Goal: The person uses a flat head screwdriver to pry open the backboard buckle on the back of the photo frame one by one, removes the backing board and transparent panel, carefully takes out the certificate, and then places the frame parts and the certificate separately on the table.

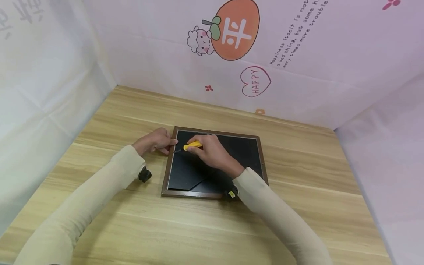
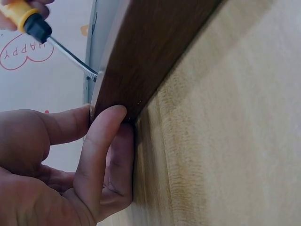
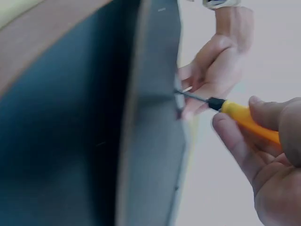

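Working left edge of frame (image 1: 167, 176): right hand (image 1: 212, 150) gripped screwdriver (image 1: 192, 145), left hand (image 1: 157, 140) pinched frame; black backing (image 1: 185, 173) lay inside, job seemingly unfinished.

Back wall (image 1: 159, 51): is rising pale pink before me, where a cartoon sheep (image 1: 202, 43) is leaning against an orange fruit (image 1: 225, 49) (a cheerful pair).
Heart (image 1: 255, 81): is framing the word HAPPY in red.
English lettering (image 1: 299, 36): is slanting upward beside the fruit.
Left wall (image 1: 36, 92): is hanging whitish and creased, faint grey characters showing high up.
Right wall (image 1: 387, 158): is closing the other side in pale lilac.
Tabletop (image 1: 314, 173): is spreading its light wood grain between the walls.
Light: is falling soft and pale.
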`<state>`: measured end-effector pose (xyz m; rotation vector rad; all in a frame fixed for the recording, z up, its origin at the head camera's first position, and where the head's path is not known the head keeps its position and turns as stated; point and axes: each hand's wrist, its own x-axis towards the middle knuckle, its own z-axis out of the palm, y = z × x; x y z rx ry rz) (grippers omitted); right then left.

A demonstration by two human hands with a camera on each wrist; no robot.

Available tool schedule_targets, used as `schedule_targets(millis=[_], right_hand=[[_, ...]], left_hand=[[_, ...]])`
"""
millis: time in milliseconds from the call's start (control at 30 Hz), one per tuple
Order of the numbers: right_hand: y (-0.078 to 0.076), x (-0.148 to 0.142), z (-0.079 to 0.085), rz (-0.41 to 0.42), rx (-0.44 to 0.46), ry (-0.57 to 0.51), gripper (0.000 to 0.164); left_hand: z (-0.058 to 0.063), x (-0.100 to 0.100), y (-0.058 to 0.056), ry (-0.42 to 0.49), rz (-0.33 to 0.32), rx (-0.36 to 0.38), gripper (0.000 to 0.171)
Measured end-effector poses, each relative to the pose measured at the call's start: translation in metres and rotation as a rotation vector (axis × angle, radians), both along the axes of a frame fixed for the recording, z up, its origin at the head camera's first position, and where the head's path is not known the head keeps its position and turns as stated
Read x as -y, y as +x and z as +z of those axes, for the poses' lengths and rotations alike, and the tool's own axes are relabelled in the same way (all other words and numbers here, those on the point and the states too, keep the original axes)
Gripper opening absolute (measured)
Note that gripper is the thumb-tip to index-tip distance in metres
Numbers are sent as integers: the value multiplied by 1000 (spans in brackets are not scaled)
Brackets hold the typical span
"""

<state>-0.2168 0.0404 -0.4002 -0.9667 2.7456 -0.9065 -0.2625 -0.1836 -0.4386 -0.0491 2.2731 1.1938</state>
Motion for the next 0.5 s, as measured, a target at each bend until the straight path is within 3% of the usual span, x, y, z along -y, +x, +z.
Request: schedule_targets(millis=[500], right_hand=[[1, 41, 37, 87, -28, 165, 16]], left_hand=[[2, 0, 0, 30, -3, 1, 40]])
